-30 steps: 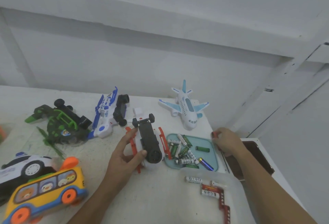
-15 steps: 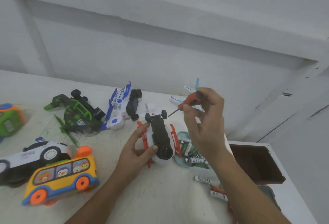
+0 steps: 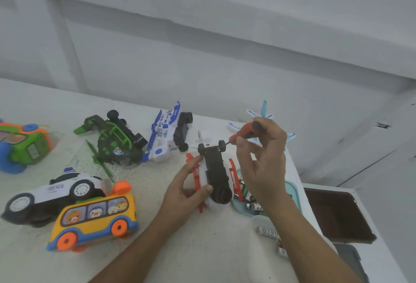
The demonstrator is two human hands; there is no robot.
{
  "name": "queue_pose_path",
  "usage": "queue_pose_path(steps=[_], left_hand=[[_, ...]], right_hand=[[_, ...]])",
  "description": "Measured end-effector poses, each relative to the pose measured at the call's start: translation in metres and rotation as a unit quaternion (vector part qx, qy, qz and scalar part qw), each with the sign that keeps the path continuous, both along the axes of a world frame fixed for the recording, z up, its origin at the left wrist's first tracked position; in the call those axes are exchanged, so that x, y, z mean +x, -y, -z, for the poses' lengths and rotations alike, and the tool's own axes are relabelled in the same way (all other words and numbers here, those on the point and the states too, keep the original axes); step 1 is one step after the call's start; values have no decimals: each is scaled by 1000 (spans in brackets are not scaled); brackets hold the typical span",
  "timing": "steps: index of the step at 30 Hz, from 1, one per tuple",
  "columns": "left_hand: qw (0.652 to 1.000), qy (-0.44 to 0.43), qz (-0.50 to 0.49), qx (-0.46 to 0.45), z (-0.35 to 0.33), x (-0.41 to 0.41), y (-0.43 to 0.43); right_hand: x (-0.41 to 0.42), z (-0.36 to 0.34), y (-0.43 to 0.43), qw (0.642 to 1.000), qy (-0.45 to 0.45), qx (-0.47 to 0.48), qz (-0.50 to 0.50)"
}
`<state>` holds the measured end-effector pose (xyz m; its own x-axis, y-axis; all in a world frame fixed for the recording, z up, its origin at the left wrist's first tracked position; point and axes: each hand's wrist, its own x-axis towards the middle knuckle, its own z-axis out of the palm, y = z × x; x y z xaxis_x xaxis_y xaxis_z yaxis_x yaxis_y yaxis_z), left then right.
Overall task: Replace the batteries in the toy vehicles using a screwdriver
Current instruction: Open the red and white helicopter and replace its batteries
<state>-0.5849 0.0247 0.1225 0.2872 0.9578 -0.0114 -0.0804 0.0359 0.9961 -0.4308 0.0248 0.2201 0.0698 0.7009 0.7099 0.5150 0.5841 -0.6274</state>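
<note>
A: status?
B: left hand (image 3: pixel 186 190) grips upturned white toy (image 3: pixel 217 170) on table (image 3: pixel 202 249); right hand (image 3: pixel 263 161) pinches screwdriver (image 3: pixel 246 130), tip by far wheels (image 3: pixel 221 143)
A: seat tip square in screw, press, turn slow

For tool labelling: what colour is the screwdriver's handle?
The screwdriver handle is orange-red with a black end; the head view shows it.

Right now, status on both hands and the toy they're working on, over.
Left hand grips upturned red-and-white toy. Right hand holds red screwdriver, tip by the toy's far wheel. Battery tray close under right wrist.
</note>
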Motion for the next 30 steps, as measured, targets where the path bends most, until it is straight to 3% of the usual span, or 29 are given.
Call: queue_pose_path(steps=[16,21,30], left_hand=[[1000,13,-3,-4,2,1,-1],[1000,2,-1,-4,2,0,-2],[1000,-3,2,-17,1,-1,-3]], right_hand=[[-2,-7,-3,999,37,6,29],[7,-17,-6,975,208,80,27],[22,-67,-4,911,413,-2,3]])
